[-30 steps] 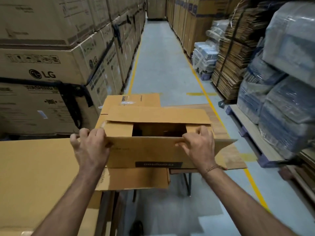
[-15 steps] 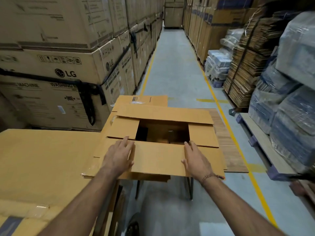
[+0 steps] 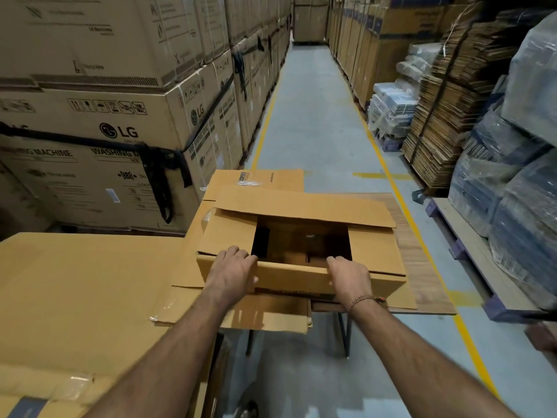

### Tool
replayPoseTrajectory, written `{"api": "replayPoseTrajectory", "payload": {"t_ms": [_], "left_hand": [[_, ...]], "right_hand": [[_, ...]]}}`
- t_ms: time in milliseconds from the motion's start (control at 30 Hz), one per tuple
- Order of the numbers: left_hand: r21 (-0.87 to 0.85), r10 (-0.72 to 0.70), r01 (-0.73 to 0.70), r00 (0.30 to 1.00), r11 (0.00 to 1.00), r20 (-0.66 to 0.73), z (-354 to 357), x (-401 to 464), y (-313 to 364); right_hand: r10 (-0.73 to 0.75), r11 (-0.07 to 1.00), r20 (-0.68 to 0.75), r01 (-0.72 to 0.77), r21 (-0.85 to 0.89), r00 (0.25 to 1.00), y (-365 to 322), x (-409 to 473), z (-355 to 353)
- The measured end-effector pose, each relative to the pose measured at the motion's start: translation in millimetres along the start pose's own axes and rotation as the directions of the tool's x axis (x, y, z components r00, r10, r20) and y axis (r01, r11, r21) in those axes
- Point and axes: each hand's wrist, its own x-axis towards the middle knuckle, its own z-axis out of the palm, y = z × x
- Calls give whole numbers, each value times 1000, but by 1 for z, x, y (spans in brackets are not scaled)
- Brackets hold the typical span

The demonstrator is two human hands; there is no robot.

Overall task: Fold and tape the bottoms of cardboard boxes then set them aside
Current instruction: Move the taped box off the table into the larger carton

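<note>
As hands [image 3: 232, 271] grip, box [image 3: 301, 276] crosswise, open-side up.

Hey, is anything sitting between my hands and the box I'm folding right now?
Nothing visible. The left hand and right hand are already on the cardboard box, fingers curled over its near edge at the open gap between the flaps.

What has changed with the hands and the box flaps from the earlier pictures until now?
Half a second ago both hands lay flat on the near flap. Now the left hand and right hand curl over its folded edge. The box remains on the table, its middle unclosed.
</note>
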Motion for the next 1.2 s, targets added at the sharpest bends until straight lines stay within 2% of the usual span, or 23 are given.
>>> {"api": "replayPoseTrajectory", "payload": {"t_ms": [200, 400, 500, 600, 667, 767, 867, 933, 1000, 1100, 1200], "left_hand": [[-128, -12, 4, 998, 992, -60, 4, 45, -18], [-172, 71, -72, 997, 982, -10, 0, 117, -23], [-120, 118, -134, 984, 984, -133, -6, 148, -27], [-82, 159, -182, 959, 980, -233, -17, 187, -34], [-66, 138, -151, 977, 986, -163, -22, 218, -37], [-69, 58, -53, 995, 996, 77, -26, 263, -40], [33, 63, -69, 984, 997, 165, -19, 297, -47], [28, 74, -83, 971, 996, 227, -11, 305, -49], [18, 67, -73, 974, 997, 218, 0, 304, -47], [53, 29, -34, 995, 998, 93, 12, 300, -42], [46, -4, 1, 998, 999, 59, 17, 302, -42]], "right_hand": [[27, 998, -32, -25, 56, 999, -3, 14, 6], [-4, 998, -28, 6, 57, 1000, 4, 21, 10], [-53, 999, 3, 53, 3, 999, 5, 23, 9], [-22, 999, -13, 21, -44, 1000, 0, 19, 14], [-6, 997, -11, 5, -81, 1000, 0, 20, 19], [18, 994, -16, -19, -103, 1000, 1, 22, 25], [20, 995, -27, -23, -102, 999, 0, 23, 25], [12, 995, -1, -12, -101, 1000, 0, 23, 24], [32, 993, 15, -30, -113, 999, 2, 25, 22], [52, 990, 71, -42, -137, 996, 2, 29, 21], [57, 988, 118, -38, -150, 991, 0, 30, 19]]}}
